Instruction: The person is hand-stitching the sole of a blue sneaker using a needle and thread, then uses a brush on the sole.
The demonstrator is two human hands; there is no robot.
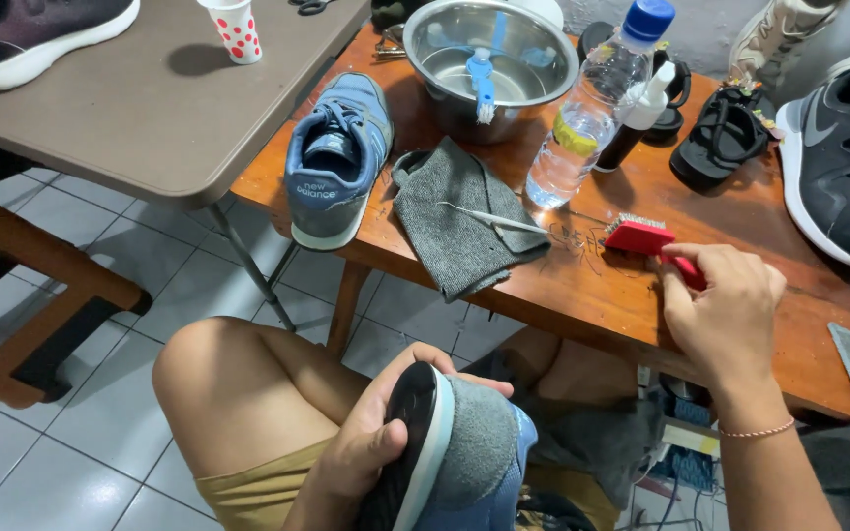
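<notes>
Hands, two, bare. Left hand (371, 442), near centre over the lap, is clamped around a blue sneaker (464, 462) held sole-side up, with a grey cloth draped over its upper. Right hand (725, 315), at the near edge of the wooden counter (582, 295), is closed on the handle of a red wire brush (641, 239), whose head rests on the counter top. Left of the brush: a folded grey cloth (455, 216) with a thin metal pick (489, 218) lying across it; further left, the matching blue sneaker (336, 157), upright. Far side: a steel bowl (489, 59) holding a blue brush (482, 84), a clear water bottle (592, 108), a small dark spray bottle (637, 118), a black sandal (720, 138). Far right: a black sneaker (838, 167). Far left, on a grey folding table (150, 108): a dotted paper cup (233, 29).
</notes>
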